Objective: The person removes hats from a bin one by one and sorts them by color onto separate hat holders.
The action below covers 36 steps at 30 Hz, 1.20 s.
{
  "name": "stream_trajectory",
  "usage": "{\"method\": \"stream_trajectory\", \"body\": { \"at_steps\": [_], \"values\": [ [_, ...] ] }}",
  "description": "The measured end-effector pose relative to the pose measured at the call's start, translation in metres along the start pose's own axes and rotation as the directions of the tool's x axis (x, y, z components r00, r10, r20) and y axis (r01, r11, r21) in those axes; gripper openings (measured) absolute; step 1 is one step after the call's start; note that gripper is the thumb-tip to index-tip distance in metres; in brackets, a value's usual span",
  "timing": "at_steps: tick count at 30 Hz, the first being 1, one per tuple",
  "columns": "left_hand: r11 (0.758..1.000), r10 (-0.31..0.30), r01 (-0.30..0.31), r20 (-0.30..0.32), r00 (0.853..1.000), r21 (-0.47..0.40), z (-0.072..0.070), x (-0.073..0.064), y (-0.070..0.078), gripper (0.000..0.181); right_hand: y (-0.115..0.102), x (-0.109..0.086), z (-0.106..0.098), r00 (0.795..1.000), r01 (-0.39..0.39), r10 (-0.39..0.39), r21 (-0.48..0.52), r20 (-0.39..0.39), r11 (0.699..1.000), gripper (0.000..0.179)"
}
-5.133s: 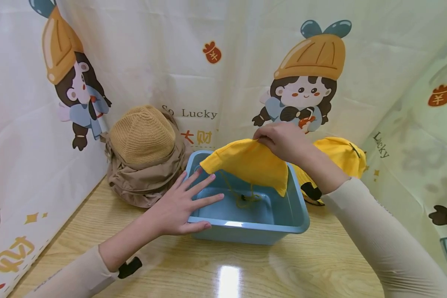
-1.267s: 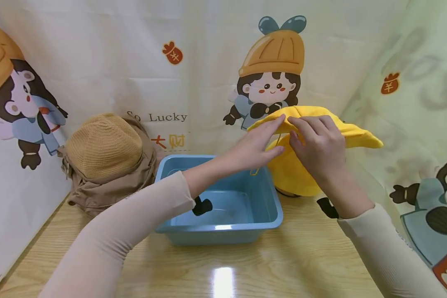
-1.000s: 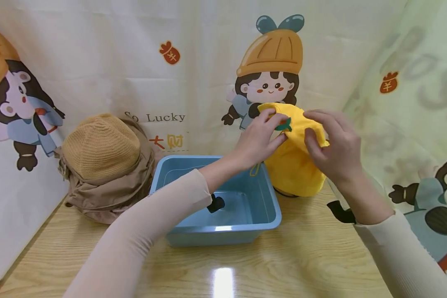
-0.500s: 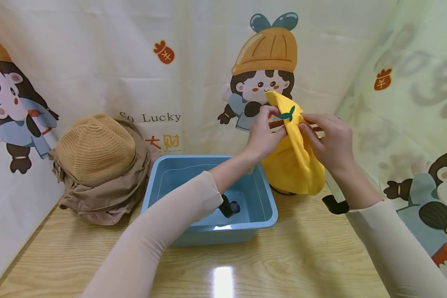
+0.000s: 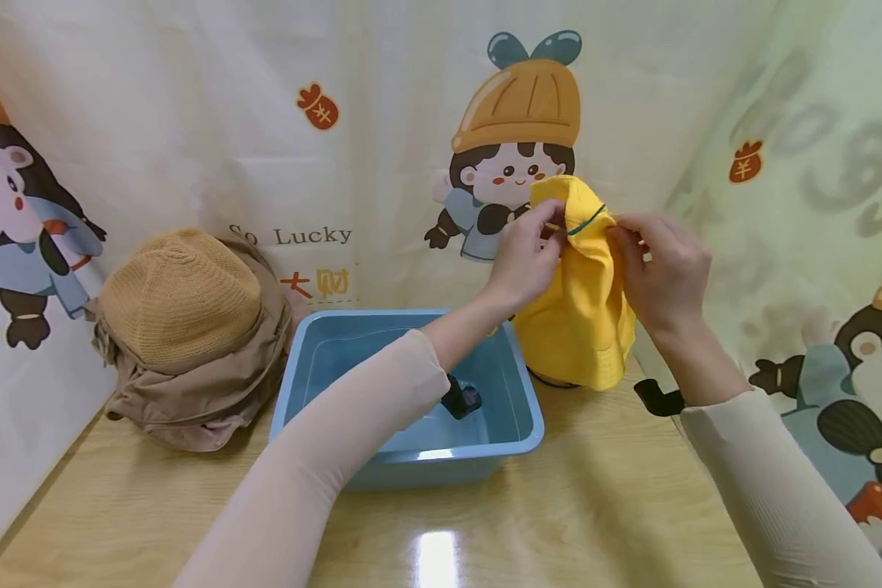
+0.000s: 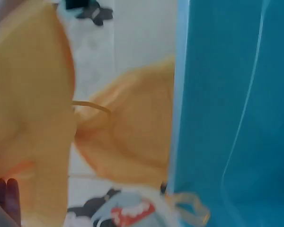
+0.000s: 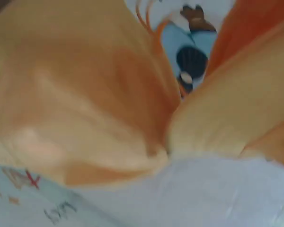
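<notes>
A yellow cloth hat [image 5: 584,269] with a green leaf trim hangs between both hands, to the right of the bin and above the table. My left hand [image 5: 525,253] pinches it near the green trim, and my right hand [image 5: 665,265] pinches its right side. Under and behind it, more yellow hat fabric [image 5: 547,343] rests on the table, with a dark curved edge at its base. In the left wrist view, the held hat [image 6: 33,113] is at the left and other yellow fabric [image 6: 137,123] lies beside the bin. Blurred yellow fabric [image 7: 85,109] fills much of the right wrist view.
A blue plastic bin [image 5: 441,455] stands mid-table, with my left forearm crossing over it. To its left, a tan knitted hat [image 5: 184,294] sits on top of brown fabric hats [image 5: 191,400]. Printed curtains [image 5: 382,147] enclose the back and sides. A yellow cord loop [image 6: 191,205] overhangs the bin's edge.
The yellow hat has come out of the bin to its right. My left hand has left the bin's rim and now pinches the hat, which both hands have turned more upright.
</notes>
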<state>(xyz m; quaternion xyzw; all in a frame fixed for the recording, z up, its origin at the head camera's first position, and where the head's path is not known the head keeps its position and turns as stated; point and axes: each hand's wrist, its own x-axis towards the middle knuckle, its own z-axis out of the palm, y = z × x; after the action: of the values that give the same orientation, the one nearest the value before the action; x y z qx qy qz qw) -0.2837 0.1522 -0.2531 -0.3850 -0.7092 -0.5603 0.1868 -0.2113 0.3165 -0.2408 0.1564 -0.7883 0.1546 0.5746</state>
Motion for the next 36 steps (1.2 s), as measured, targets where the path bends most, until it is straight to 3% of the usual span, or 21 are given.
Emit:
{"method": "stream_trajectory", "body": {
  "at_steps": [2,5,8,10,12,13,14,16,18,20,22,24,31,36],
  "values": [
    [0.989,0.092,-0.088,-0.03,0.995,0.121,-0.006,0.007,-0.002,0.014,0.002,0.004,-0.007,0.998,-0.024,0.022,-0.032,-0.054,0.999,0.016],
    [0.936,0.229,-0.21,-0.035,0.973,0.281,-0.015,0.019,-0.002,0.015,0.006,0.012,-0.017,0.992,-0.046,0.035,-0.089,-0.118,0.995,0.018],
    [0.888,0.281,-0.267,0.016,0.959,0.376,-0.014,0.025,-0.002,0.017,0.013,0.012,-0.023,0.991,-0.043,0.025,-0.142,-0.13,0.989,0.021],
    [0.868,0.243,-0.258,0.088,0.966,0.424,-0.008,0.022,-0.005,0.02,0.019,0.007,-0.024,0.996,-0.039,0.024,-0.177,-0.084,0.984,0.023],
    [0.865,0.153,-0.22,0.181,0.972,0.45,0.001,0.015,-0.013,0.024,0.026,-0.004,-0.024,0.998,-0.06,0.062,-0.202,0.007,0.978,0.022],
    [0.867,0.097,-0.201,0.241,0.966,0.457,0.006,0.011,-0.019,0.028,0.03,-0.01,-0.024,0.993,-0.081,0.098,-0.214,0.071,0.973,0.02],
    [0.867,0.045,-0.189,0.305,0.951,0.461,0.011,0.006,-0.025,0.035,0.032,-0.017,-0.024,0.98,-0.107,0.141,-0.23,0.137,0.967,0.018],
    [0.876,-0.054,-0.154,0.411,0.91,0.457,0.019,-0.004,-0.037,0.049,0.037,-0.031,-0.022,0.937,-0.178,0.241,-0.246,0.254,0.953,0.016],
    [0.898,-0.103,-0.122,0.472,0.875,0.423,0.025,-0.011,-0.047,0.063,0.039,-0.042,-0.019,0.89,-0.25,0.325,-0.252,0.319,0.935,0.017],
    [0.915,-0.103,-0.112,0.495,0.863,0.387,0.029,-0.014,-0.053,0.068,0.041,-0.047,-0.016,0.87,-0.297,0.366,-0.242,0.33,0.924,0.018],
    [0.928,-0.096,-0.1,0.491,0.866,0.358,0.031,-0.015,-0.058,0.063,0.042,-0.05,-0.012,0.868,-0.319,0.378,-0.222,0.321,0.921,0.019],
    [0.925,-0.108,-0.085,0.472,0.875,0.37,0.032,-0.016,-0.061,0.055,0.042,-0.052,-0.008,0.873,-0.318,0.373,-0.213,0.315,0.924,0.018],
    [0.85,-0.218,0.014,0.329,0.919,0.526,0.029,-0.019,-0.064,0.026,0.044,-0.058,0.0,0.878,-0.311,0.369,-0.222,0.305,0.924,0.017],
    [0.824,-0.242,0.055,0.264,0.934,0.564,0.031,-0.02,-0.068,0.022,0.05,-0.063,0.007,0.889,-0.268,0.338,-0.247,0.309,0.931,0.015]
  ]
}}
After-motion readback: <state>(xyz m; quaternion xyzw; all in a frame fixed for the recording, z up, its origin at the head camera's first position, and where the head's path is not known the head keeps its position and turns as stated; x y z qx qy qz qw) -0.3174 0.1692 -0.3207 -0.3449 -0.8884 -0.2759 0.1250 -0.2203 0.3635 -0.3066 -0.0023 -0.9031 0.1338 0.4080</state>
